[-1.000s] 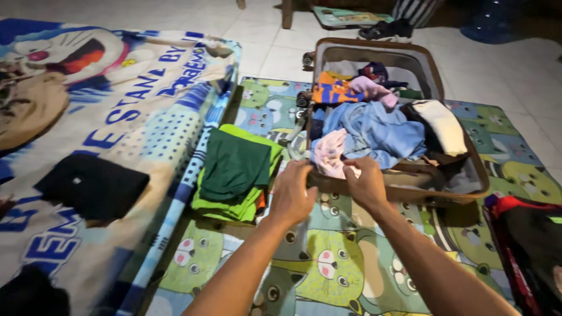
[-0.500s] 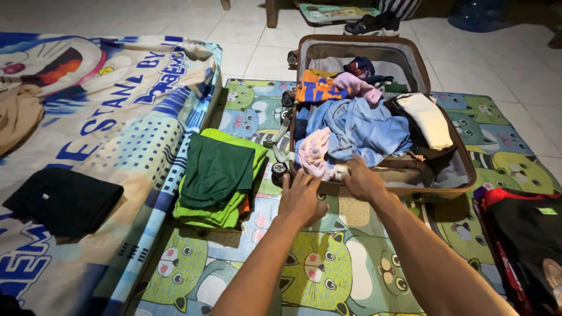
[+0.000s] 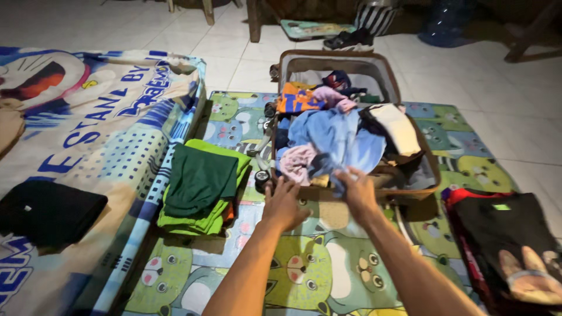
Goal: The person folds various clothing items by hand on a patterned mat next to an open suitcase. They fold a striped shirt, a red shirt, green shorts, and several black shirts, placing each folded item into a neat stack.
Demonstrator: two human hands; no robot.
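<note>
An open brown suitcase (image 3: 430, 175) lies on a cartoon cat floor mat (image 3: 304, 269), stuffed with loose clothes. A light blue garment (image 3: 336, 137) lies on top, a pink one (image 3: 297, 161) at its near left, a cream one (image 3: 399, 127) to the right. My right hand (image 3: 357, 190) grips the near edge of the light blue garment at the suitcase's front rim. My left hand (image 3: 284, 203) rests fingers apart against the front left corner of the suitcase, by a black wheel (image 3: 261, 175).
A folded pile of green clothes (image 3: 199, 184) lies left of the suitcase. A cartoon-printed mattress (image 3: 88, 134) at far left carries a folded black garment (image 3: 50, 210). A black shirt with a rabbit print (image 3: 509, 246) lies at right. Tiled floor, shoes (image 3: 348, 40) and chair legs lie beyond.
The view has tilted back, so the suitcase sits higher in frame. My right hand has moved from the pink garment to the light blue one; my left hand dropped to the suitcase corner.
</note>
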